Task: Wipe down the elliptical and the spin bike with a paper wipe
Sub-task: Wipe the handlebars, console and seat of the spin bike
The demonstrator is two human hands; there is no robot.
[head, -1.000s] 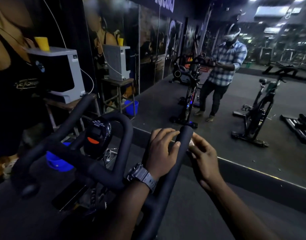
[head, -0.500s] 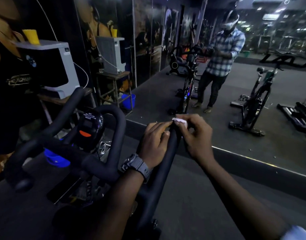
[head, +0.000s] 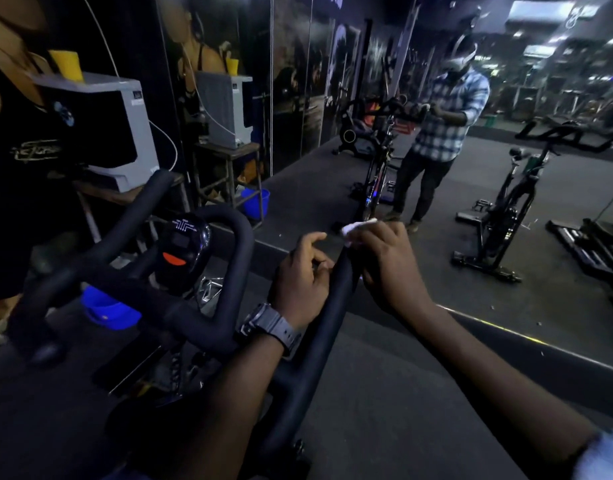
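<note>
Against the frame half a second back, the left hand (head: 303, 282) has loosened: then its fingers lay folded over the end of the handlebar horn (head: 320, 337), now the index finger lifts off toward 12 o'clock and the others curl loosely at the bar's left side, so the grip is partly open, resting on the bar rather than clamped. The right hand (head: 384, 261) has shifted a little to the 1 o'clock side of the tip, and the paper wipe (head: 355, 228) shows more clearly beyond its fingers.

The right hand's thumb and fingers are pinched together on the wipe, a small white wad pressed at the far tip of the horn. The wipe sits at about 12 o'clock from the left hand, touching the bar's end.

The horn is part of the spin bike (head: 180, 292) and its long axis runs from roughly 7 o'clock, low in the view, up to 1 o'clock, with its free end pointing away from the person toward the mirror (head: 505, 209). A dark wristwatch (head: 268, 327) wraps the left wrist just beside the bar. The bike's round console (head: 182, 251) sits at 9 o'clock from the hands, inside the handlebar loop.
</note>
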